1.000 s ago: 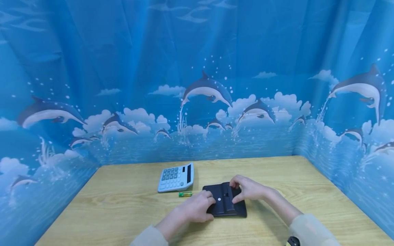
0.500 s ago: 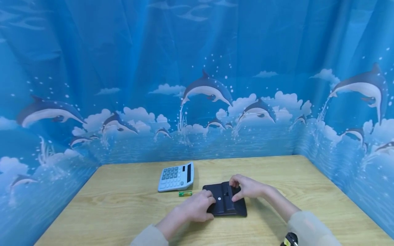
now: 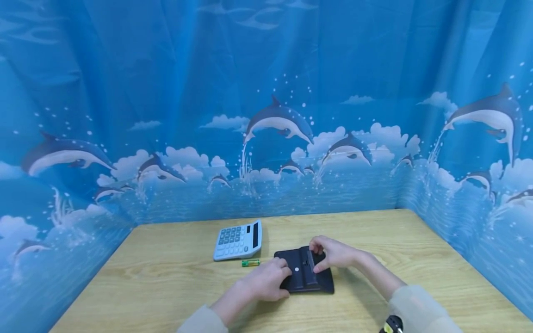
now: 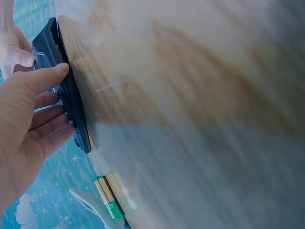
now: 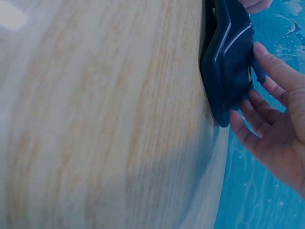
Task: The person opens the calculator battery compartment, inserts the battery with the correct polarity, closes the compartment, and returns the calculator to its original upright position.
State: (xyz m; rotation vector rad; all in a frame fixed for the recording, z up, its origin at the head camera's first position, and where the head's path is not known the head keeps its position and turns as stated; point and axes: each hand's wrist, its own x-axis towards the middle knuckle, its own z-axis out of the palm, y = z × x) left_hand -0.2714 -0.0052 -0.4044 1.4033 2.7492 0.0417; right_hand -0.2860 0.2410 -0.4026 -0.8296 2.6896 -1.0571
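Note:
A flat black device (image 3: 295, 282) with a raised ridge and a small white dot lies on the table, below the middle of the head view. My left hand (image 3: 268, 280) grips its left side, thumb at the near edge and fingers over the top. From the right, my right hand (image 3: 335, 254) pinches a small black cover (image 5: 259, 71) at the ridge, with thumb and fingertips at its two ends. A yellowish sliver shows beside this cover in the right wrist view. The left wrist view shows the left thumb and fingers along the device's side.
A green and gold battery (image 3: 251, 262) lies just beyond the left hand. Behind it stands a white calculator (image 3: 237, 243) with a raised display. The wooden table (image 3: 166, 277) ends at a blue dolphin curtain (image 3: 266, 185) on the back and sides.
The right forearm and sleeve have shifted slightly. Both hands stay at the same places on the black device; the calculator and battery have not moved.

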